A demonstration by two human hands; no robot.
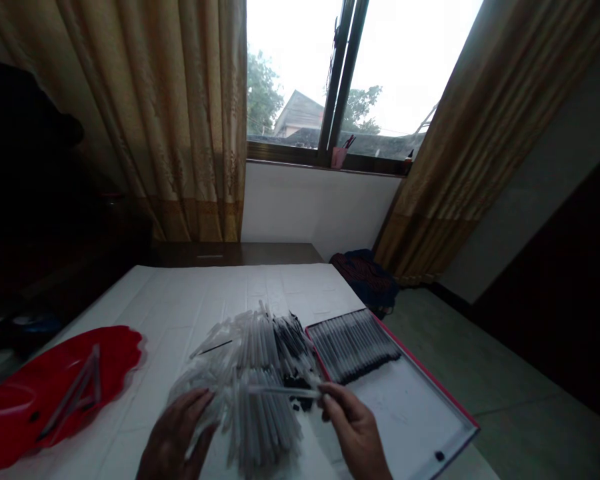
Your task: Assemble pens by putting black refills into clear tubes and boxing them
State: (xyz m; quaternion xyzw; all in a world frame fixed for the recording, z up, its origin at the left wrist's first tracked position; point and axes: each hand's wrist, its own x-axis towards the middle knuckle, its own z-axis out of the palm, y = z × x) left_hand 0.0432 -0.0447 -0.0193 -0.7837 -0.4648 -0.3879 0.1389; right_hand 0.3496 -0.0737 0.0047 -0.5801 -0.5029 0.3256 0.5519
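Note:
My right hand [353,427] pinches one end of a translucent plastic tube [284,391], which lies level across the pile in front of me. To its left, my left hand [180,430] has thumb and fingers apart, beside crumpled translucent plastic [200,380], and nothing shows in its grasp. Between my hands is a heap of similar tubes [263,427], slightly blurred. Dark pieces [290,333] lie along the heap's right side, and small black caps [303,395] sit behind the held tube. A shallow red-edged tray [405,413] holds a neat row of dark-ended tubes [353,343].
A red scalloped plate [115,340] with a few translucent strips stands at the left of the white table [180,293]. One black cap [439,456] lies in the tray's near corner. A dark patterned cloth bundle [365,273] is beyond the table's far right corner.

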